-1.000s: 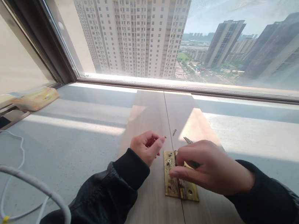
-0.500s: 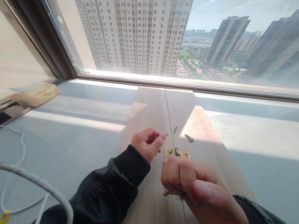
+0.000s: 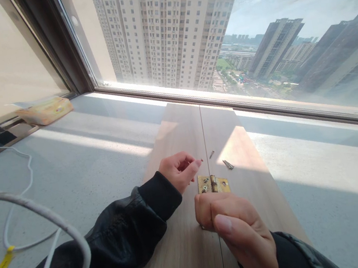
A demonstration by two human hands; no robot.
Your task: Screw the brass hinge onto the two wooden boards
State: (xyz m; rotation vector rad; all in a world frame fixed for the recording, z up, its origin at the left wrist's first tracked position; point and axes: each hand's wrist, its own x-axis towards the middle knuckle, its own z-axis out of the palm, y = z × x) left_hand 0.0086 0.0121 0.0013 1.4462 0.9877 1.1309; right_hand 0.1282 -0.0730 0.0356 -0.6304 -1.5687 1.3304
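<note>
One brass hinge (image 3: 223,185) lies just beside the left hand (image 3: 179,171) (pinching a screw (image 3: 202,160)).

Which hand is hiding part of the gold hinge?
The right hand, curled in front of the hinge. The left hand, beside it, covers none.

the left forearm (image 3: 129,234), sleeved, crossed the left edge of the board (image 3: 177,263), wrist nearly straight. the left hand (image 3: 179,169) was farther from the board's near edge, fingers curled, thumb and forefinger tips pinched together. the right forearm (image 3: 295,250) crossed the right edge; the right hand (image 3: 239,227) was balled nearer the near edge, thumb against the bent forefinger, palm hidden.
</note>
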